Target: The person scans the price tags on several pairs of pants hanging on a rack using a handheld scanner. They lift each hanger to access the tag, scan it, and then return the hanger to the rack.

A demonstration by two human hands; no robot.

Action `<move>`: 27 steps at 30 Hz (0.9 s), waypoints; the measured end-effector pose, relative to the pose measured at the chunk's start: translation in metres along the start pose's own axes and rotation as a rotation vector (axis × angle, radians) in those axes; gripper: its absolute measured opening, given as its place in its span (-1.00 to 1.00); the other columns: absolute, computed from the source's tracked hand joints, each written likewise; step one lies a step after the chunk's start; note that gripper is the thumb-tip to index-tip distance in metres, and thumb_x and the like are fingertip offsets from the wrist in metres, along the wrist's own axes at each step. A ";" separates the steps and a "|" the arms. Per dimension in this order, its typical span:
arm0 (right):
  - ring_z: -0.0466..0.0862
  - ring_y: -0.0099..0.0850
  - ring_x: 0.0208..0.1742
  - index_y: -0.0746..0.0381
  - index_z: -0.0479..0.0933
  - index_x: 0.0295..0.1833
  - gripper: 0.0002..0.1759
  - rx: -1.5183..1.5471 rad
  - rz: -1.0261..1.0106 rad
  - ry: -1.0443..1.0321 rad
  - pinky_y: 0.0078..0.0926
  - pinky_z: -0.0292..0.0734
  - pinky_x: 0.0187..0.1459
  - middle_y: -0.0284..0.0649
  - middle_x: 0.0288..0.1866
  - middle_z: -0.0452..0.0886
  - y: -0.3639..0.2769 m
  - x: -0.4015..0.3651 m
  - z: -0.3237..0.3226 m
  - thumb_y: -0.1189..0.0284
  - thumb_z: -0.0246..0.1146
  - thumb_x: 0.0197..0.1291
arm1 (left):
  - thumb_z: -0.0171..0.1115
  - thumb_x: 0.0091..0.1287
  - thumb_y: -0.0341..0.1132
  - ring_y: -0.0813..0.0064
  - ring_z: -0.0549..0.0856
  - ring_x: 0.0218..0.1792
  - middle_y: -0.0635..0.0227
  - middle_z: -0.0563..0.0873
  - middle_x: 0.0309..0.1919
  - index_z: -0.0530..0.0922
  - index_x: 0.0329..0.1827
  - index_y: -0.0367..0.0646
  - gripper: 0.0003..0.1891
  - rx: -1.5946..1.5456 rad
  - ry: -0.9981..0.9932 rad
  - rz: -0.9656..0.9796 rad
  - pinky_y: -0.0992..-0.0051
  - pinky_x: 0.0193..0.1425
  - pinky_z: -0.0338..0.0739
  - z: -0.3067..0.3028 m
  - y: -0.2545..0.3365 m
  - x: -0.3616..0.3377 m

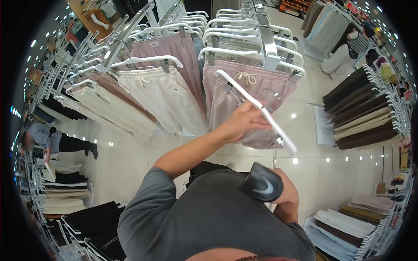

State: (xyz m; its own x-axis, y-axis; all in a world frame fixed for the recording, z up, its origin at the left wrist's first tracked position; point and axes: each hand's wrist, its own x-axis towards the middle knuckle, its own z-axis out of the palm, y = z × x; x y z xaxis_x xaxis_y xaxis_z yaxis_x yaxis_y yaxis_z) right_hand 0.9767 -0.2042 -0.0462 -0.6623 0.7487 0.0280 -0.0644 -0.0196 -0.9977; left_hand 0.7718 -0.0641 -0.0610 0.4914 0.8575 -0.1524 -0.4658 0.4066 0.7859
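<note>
My left hand point(246, 122) is closed around the middle of a white clip hanger point(261, 104), which slants in front of the rack. Pale pink trousers point(224, 102) hang below this hanger, partly covered by my hand. Just behind them, pink drawstring trousers point(265, 85) hang at the front of the right-hand row. Lower down, close to my body, my right hand point(287, 189) is wrapped around a dark handheld device point(262, 182) with a rounded head and a pale curved mark. The device hides most of those fingers.
Cream drawstring trousers point(154, 87) hang on the left-hand row of the metal rack point(267, 43). Brown and beige trousers point(359, 117) hang at right, black ones point(93, 224) at lower left. One person point(48, 137) stands at left, another point(348, 54) at upper right.
</note>
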 end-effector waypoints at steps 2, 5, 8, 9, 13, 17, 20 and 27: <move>0.76 -0.26 -0.21 0.42 0.58 0.17 -0.25 -0.064 0.040 -0.094 -0.45 0.58 -0.05 -0.05 -0.17 0.76 -0.002 -0.002 -0.009 0.39 0.60 -0.24 | 0.10 0.60 -0.31 0.10 0.77 0.07 0.00 0.61 0.17 0.19 0.50 -0.37 -0.48 0.055 -0.018 -0.059 0.23 0.19 0.74 -0.019 0.012 -0.019; 0.73 -0.34 -0.25 0.37 0.59 0.15 -0.30 -0.063 0.078 -0.120 -0.46 0.57 -0.13 -0.10 -0.26 0.75 -0.011 0.000 -0.013 0.41 0.55 -0.22 | 0.16 0.56 -0.33 0.23 0.79 -0.03 0.09 0.65 0.05 0.18 0.53 -0.32 -0.43 0.302 -0.087 -0.145 0.32 0.00 0.77 -0.033 0.039 -0.047; 0.66 -0.43 -0.18 0.38 0.58 0.18 -0.31 -0.108 0.100 -0.086 -0.45 0.55 -0.03 -0.15 -0.17 0.72 0.024 -0.008 -0.029 0.44 0.54 -0.18 | 0.20 0.53 -0.37 0.37 0.79 -0.10 0.19 0.68 -0.09 0.20 0.55 -0.25 -0.41 0.640 -0.171 -0.162 0.39 -0.14 0.76 -0.031 0.078 -0.071; 0.66 -0.43 -0.18 0.38 0.58 0.18 -0.31 -0.106 0.104 -0.093 -0.45 0.55 -0.03 -0.15 -0.17 0.72 0.019 -0.003 -0.025 0.44 0.54 -0.18 | 0.21 0.52 -0.40 0.43 0.79 -0.13 0.24 0.68 -0.16 0.21 0.55 -0.21 -0.41 0.786 -0.214 -0.147 0.41 -0.20 0.74 -0.031 0.090 -0.076; 0.50 -0.43 0.24 0.41 0.42 0.39 -0.15 -0.032 0.067 0.011 -0.42 0.38 0.29 -0.15 0.25 0.51 -0.003 0.020 -0.011 0.51 0.51 -0.12 | 0.16 0.56 -0.31 0.47 0.74 -0.25 0.31 0.70 -0.32 0.52 0.26 -0.20 -0.70 1.325 -0.087 0.004 0.39 -0.18 0.60 -0.021 0.128 -0.088; 0.44 -0.47 0.31 0.39 0.24 0.56 -0.09 0.172 0.163 0.100 -0.44 0.32 0.36 -0.22 0.29 0.49 0.001 0.021 -0.004 0.61 0.42 0.05 | 0.19 0.51 -0.21 0.09 0.75 -0.32 0.09 0.76 -0.37 0.69 -0.07 -0.20 -0.76 1.626 0.087 0.245 0.21 -0.19 0.58 -0.033 0.156 -0.061; 0.61 -0.55 -0.03 0.39 0.45 0.34 -0.36 0.174 0.050 0.227 -0.57 0.52 -0.06 -0.30 0.02 0.65 0.005 0.025 0.001 0.64 0.40 0.09 | 0.21 0.52 -0.21 0.27 0.63 -0.42 0.12 0.69 -0.44 0.69 -0.21 -0.26 -0.72 1.593 0.129 0.311 0.32 -0.24 0.49 -0.018 0.181 -0.038; 0.54 -0.62 -0.37 0.31 0.53 -0.03 -0.82 0.127 0.106 0.270 -0.59 0.44 -0.28 -0.36 -0.32 0.58 0.022 0.034 -0.005 0.57 0.32 0.27 | 0.21 0.49 -0.18 0.26 0.68 -0.37 0.22 0.76 -0.40 0.72 -0.20 -0.24 -0.71 1.587 0.072 0.365 0.34 -0.19 0.53 0.001 0.166 0.011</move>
State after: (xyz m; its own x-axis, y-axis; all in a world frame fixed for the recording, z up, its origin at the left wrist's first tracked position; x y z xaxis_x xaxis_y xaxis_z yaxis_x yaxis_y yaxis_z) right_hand 0.9567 -0.1759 -0.0678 -0.4498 0.8864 -0.1100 -0.1099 -0.1771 -0.9780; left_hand 0.7008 0.0120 0.0686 0.4766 0.8606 0.1794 0.6620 -0.4856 0.5709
